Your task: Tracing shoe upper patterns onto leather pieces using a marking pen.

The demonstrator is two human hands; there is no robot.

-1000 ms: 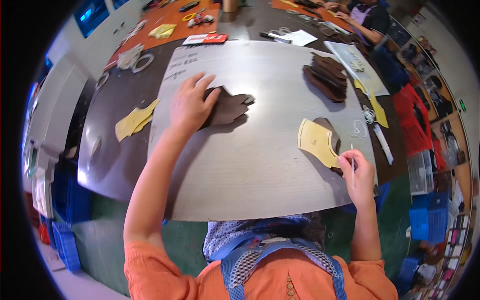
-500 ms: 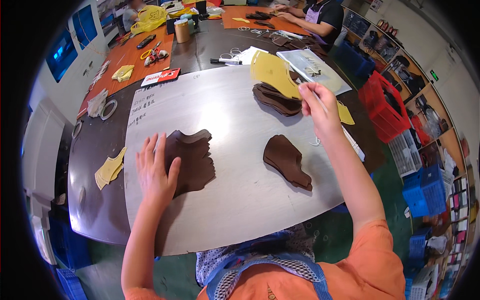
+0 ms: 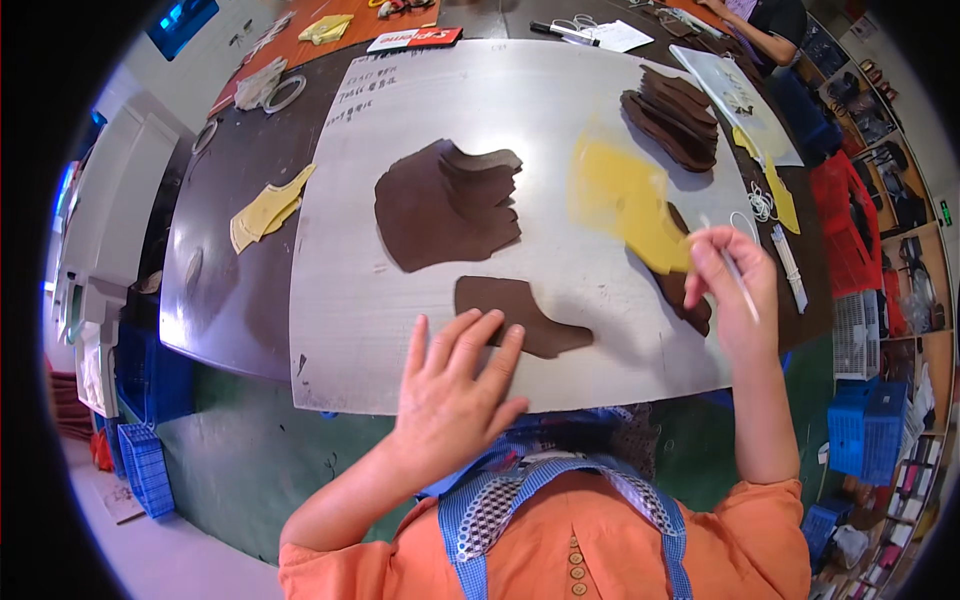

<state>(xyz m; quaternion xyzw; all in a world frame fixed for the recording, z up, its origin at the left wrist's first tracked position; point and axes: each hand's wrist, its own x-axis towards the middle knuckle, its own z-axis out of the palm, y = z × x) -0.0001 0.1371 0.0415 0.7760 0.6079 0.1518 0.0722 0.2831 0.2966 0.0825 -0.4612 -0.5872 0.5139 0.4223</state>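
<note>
My left hand (image 3: 455, 385) lies with spread fingers, its fingertips on the near edge of a single dark brown leather-like piece (image 3: 530, 320). My right hand (image 3: 738, 290) pinches the corner of a yellow template (image 3: 645, 215), which is smeared by motion, and also holds a thin whitish stick-like pen (image 3: 742, 284). Beneath the template, a small pile of brown pieces (image 3: 692, 305) is partly hidden. Fanned-out brown pieces (image 3: 425, 210) lie at the middle left, away from both hands. Another stack of brown pieces (image 3: 672, 125) sits at the far right.
All this rests on a pale metal sheet (image 3: 580, 85) on a dark table. Yellow templates (image 3: 268, 212) and a tape ring (image 3: 286, 94) lie to its left. A clear folder-like sheet (image 3: 740, 100), white string (image 3: 761, 200) and a red crate (image 3: 845, 215) are at right.
My left hand has left the fanned pieces and now touches a single brown piece nearer me. My right hand still holds the yellow template, now over the right-hand pile. The view has tilted down.
</note>
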